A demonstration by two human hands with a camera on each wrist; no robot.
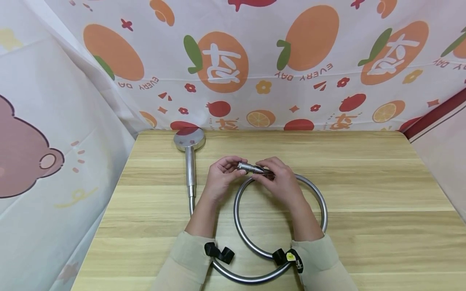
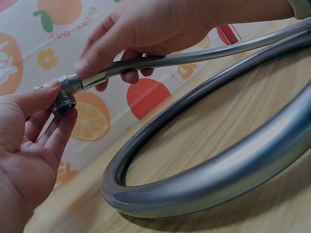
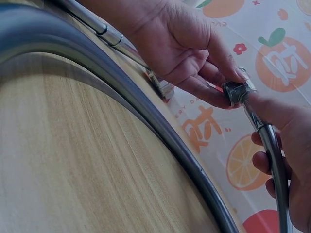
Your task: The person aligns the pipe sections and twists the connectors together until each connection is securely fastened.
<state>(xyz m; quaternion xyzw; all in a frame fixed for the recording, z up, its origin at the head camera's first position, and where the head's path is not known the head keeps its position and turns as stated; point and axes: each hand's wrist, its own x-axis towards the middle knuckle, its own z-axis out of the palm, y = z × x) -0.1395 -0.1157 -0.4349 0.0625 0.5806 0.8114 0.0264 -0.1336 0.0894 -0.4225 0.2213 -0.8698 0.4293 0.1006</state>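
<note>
My left hand point(image 1: 221, 178) pinches a small metal T-shaped fitting point(image 2: 67, 94) between thumb and fingers, with one round opening facing down in the left wrist view. Opposite it, my right hand point(image 1: 281, 181) grips the end of a silver shower hose point(image 2: 160, 62), fingers curled round it. The hose's slim chrome end piece point(image 2: 95, 80) meets the threaded side of the fitting; how far they are joined I cannot tell. Both hands are held above the table, close together. From there the hose loops below them, and its other end joins a chrome hand shower point(image 1: 190, 161) lying to the left.
The wood-grain table point(image 1: 375, 182) stretches to both sides. Behind it hangs a fruit-printed curtain point(image 1: 262, 101), and a white cloth with a bear print point(image 1: 29, 153) hangs at the left. Black wrist straps point(image 1: 220, 254) sit on the sleeves, near the hose coil.
</note>
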